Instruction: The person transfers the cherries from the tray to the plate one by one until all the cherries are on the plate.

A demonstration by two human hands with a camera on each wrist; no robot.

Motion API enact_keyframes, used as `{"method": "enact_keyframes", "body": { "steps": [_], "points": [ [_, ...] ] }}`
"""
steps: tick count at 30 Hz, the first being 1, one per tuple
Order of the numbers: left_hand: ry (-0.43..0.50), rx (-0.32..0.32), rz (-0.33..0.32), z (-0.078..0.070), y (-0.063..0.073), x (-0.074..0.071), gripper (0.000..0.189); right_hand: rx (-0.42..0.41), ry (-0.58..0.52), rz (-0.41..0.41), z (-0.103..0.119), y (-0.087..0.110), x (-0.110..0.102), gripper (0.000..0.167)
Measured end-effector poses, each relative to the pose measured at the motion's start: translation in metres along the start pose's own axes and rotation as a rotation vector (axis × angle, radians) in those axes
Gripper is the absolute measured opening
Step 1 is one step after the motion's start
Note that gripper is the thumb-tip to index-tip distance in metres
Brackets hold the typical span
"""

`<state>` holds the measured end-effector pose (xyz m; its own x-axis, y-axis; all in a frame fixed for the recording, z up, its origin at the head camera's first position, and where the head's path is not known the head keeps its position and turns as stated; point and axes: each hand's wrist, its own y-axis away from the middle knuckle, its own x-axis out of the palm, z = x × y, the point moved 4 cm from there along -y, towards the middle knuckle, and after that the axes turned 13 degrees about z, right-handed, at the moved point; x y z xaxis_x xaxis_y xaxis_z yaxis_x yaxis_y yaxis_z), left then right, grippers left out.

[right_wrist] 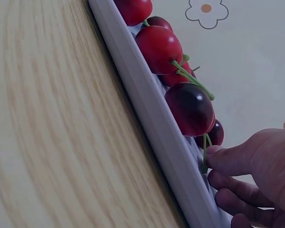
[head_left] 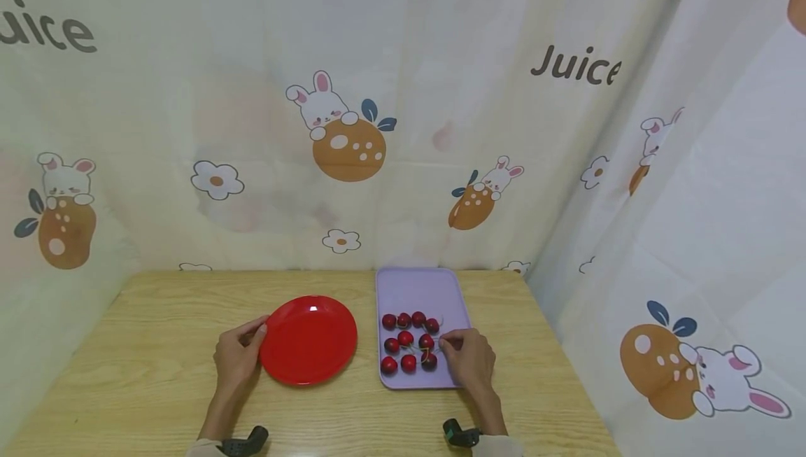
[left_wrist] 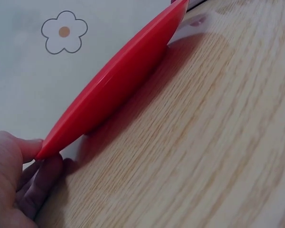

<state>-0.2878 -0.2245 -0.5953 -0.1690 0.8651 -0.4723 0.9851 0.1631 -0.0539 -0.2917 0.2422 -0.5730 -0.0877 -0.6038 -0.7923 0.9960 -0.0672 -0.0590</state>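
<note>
At the left, my left hand [head_left: 236, 359] holds a round red plate [head_left: 308, 340] by its left rim. In the left wrist view the thumb lies over the rim and the fingers under it; the plate [left_wrist: 118, 83] looks tilted, close over the wood. My right hand [head_left: 469, 357] reaches over the right side of a lilac tray [head_left: 418, 289]. Thumb and forefinger pinch at the green stem [right_wrist: 204, 154] of a cherry. Several dark red cherries [head_left: 405, 339] with stems lie in rows on the tray's nearer part.
Both rest over a light wooden table [head_left: 157, 324]. Behind it and at the sides hangs a pale curtain [head_left: 264, 114] printed with rabbits, fruit and flowers. Black bands with camera mounts [head_left: 245, 441] sit on the wrists.
</note>
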Motion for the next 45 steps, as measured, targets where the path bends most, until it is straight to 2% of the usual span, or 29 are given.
{"method": "enact_keyframes", "body": {
  "steps": [10, 16, 27, 32, 35, 45],
  "points": [
    [0.001, -0.020, 0.015, 0.001, -0.003, 0.000, 0.029, -0.007, -0.020, -0.033, 0.000, 0.001, -0.001, 0.008],
    [-0.011, -0.018, 0.019, 0.001, -0.003, 0.000, 0.029, 0.022, -0.068, -0.036, -0.001, 0.001, -0.006, 0.005],
    [-0.001, 0.004, 0.013, 0.004, -0.002, 0.000, 0.028, 0.066, -0.122, 0.007, 0.003, 0.006, -0.014, 0.006],
    [0.003, 0.013, 0.008, 0.003, -0.002, 0.000, 0.028, 0.057, -0.160, 0.006, 0.000, 0.002, -0.013, 0.005],
    [0.009, 0.019, 0.008, 0.004, -0.002, 0.000, 0.028, 0.069, -0.234, 0.021, -0.002, 0.001, -0.012, 0.004],
    [0.002, 0.040, -0.008, 0.003, -0.001, 0.000, 0.026, 0.076, -0.595, 0.067, -0.003, 0.005, -0.009, 0.008]
  ]
}}
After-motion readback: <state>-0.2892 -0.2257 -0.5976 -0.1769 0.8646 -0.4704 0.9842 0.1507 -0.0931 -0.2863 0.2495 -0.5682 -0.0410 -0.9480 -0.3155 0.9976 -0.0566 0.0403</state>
